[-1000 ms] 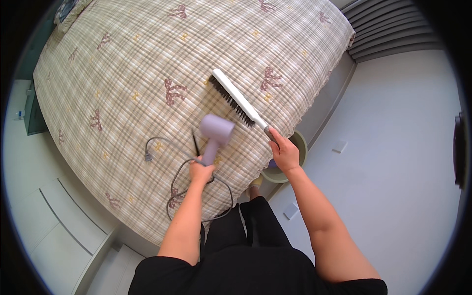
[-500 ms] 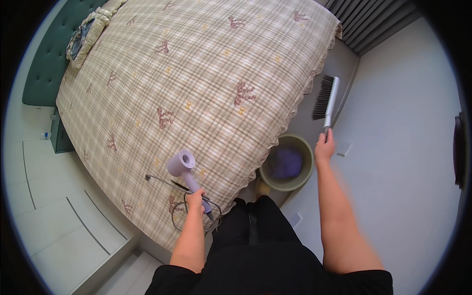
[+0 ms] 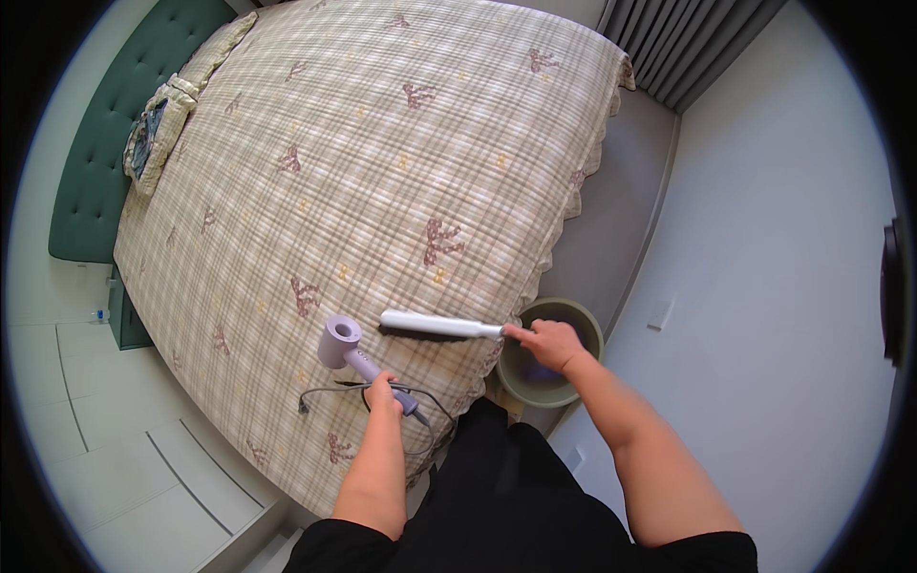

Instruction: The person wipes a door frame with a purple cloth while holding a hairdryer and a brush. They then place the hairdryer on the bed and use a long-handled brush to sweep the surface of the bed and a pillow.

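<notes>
My left hand (image 3: pixel 382 392) is closed round the handle of a lilac hair dryer (image 3: pixel 341 343), held over the near part of the bed. Its dark cord (image 3: pixel 420 387) loops about the hand, and the plug hangs to the left. In my right hand (image 3: pixel 552 346) is the handle of a white bed brush (image 3: pixel 425 323) with dark bristles facing down. The brush points left across the near right part of the plaid bedspread (image 3: pixel 382 210); whether the bristles touch the cloth I cannot tell. Below my right hand stands an olive-green bucket (image 3: pixel 516 392), partly hidden by the hand.
A green tufted headboard (image 3: pixel 91 181) and pillows (image 3: pixel 158 138) are at the far left. A grey curtain (image 3: pixel 693 43) hangs at the far right. The white wall (image 3: pixel 764 258) runs along the right, with a grey floor strip (image 3: pixel 611 210) between it and the bed.
My right hand has swung the brush from beside the wall leftward over the bed, turning it from upright to nearly level. The hair dryer has shifted slightly, still in my left hand.
</notes>
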Tool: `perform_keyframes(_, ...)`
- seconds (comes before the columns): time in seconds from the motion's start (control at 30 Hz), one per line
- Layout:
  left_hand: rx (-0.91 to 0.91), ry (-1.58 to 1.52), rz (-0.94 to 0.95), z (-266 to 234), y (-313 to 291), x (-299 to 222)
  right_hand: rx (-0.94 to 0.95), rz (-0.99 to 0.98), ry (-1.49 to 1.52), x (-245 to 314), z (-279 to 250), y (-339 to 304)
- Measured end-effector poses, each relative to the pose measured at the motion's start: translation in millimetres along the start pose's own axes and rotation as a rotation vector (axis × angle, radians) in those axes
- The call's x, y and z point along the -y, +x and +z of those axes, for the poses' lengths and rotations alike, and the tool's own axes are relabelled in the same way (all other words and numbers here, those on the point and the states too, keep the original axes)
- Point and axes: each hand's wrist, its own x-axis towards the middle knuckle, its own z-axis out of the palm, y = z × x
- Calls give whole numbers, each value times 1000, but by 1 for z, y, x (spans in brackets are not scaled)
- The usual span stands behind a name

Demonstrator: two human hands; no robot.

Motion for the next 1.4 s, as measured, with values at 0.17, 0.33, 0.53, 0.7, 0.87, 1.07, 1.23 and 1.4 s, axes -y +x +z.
perform_keyframes(0.17,-21,96,-92,29,23,-2,-143,570,-64,-69,-39,32)
perform_keyframes(0.33,-27,75,-178,43,52,-3,-365,1128,121,-91,-73,81)
perform_keyframes(0.53,-94,99,-253,60,45,-9,-678,722,363,-14,-61,132)
perform_keyframes(0.7,-45,104,-267,56,67,5,-164,168,166,77,-16,142)
perform_keyframes(0.87,-24,149,-326,53,72,3,81,-120,-41,58,-12,164)
perform_keyframes(1.07,-51,187,-291,61,59,-4,-70,308,-226,-16,-45,183)
perform_keyframes(1.23,-62,210,-294,61,53,-10,-128,715,-253,-52,-65,192)
perform_keyframes(1.4,-56,282,-324,63,48,-19,-153,996,-89,-65,-83,212)
